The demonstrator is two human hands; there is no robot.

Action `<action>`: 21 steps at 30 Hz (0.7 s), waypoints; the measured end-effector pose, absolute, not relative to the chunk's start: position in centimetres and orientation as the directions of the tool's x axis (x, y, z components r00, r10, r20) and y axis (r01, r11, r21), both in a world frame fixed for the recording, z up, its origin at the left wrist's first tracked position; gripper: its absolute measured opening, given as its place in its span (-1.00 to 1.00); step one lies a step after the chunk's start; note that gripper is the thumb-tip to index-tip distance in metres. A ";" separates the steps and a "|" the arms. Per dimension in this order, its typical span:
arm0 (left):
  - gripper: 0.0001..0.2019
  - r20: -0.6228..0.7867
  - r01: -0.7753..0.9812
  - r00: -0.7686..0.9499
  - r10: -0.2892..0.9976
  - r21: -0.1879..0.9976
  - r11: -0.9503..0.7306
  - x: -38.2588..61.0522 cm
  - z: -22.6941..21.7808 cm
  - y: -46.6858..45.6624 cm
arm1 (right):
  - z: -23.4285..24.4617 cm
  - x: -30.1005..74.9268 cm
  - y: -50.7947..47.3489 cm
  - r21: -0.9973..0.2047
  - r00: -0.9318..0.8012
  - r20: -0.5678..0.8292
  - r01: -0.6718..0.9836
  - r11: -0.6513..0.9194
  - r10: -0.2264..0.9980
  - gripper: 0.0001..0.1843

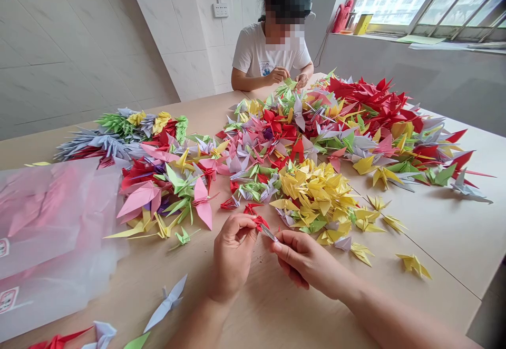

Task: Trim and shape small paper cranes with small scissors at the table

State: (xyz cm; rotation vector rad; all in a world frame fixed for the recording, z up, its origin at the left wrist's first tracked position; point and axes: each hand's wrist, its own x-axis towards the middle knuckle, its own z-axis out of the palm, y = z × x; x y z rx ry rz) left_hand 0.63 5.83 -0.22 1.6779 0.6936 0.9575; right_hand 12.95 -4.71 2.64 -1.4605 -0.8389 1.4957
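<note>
Both my hands pinch one small red paper crane (pixel 261 223) just above the wooden table (pixel 446 233). My left hand (pixel 231 257) grips it with closed fingers from the left. My right hand (pixel 302 258) pinches a thin tip of it from the right. Right behind my hands lies a heap of yellow paper cranes (pixel 316 191). It belongs to a wide spread of folded cranes in red, pink, green and lilac (pixel 276 133) that covers the middle of the table.
Clear plastic bags of pink paper (pixel 51 228) lie at the left. Loose cranes (pixel 168 302) sit near the front edge. Across the table a person in a white shirt (pixel 259 48) folds paper. A window sill (pixel 419 40) runs at the far right.
</note>
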 end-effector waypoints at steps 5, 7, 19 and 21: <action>-0.96 0.248 0.011 0.524 0.815 0.954 -0.298 0.6 -0.2 5.8 | 2.5 13.0 -4.6 -0.903 0.066 -0.420 -0.127 -0.410 0.905 -0.61; -0.97 0.235 0.010 0.530 0.815 0.959 -0.283 0.5 -0.2 5.7 | 2.5 13.0 -4.6 -0.905 0.066 -0.417 -0.128 -0.407 0.907 -0.60; -0.98 0.163 0.000 0.530 0.832 0.981 -0.192 0.5 -0.2 5.6 | 2.1 12.9 -4.8 -0.931 0.110 -0.365 -0.037 -0.363 0.924 -0.62; -0.98 0.156 0.010 0.530 0.834 0.982 -0.190 0.5 -0.2 5.6 | 2.3 12.8 -4.8 -0.932 0.128 -0.360 0.000 -0.363 0.924 -0.62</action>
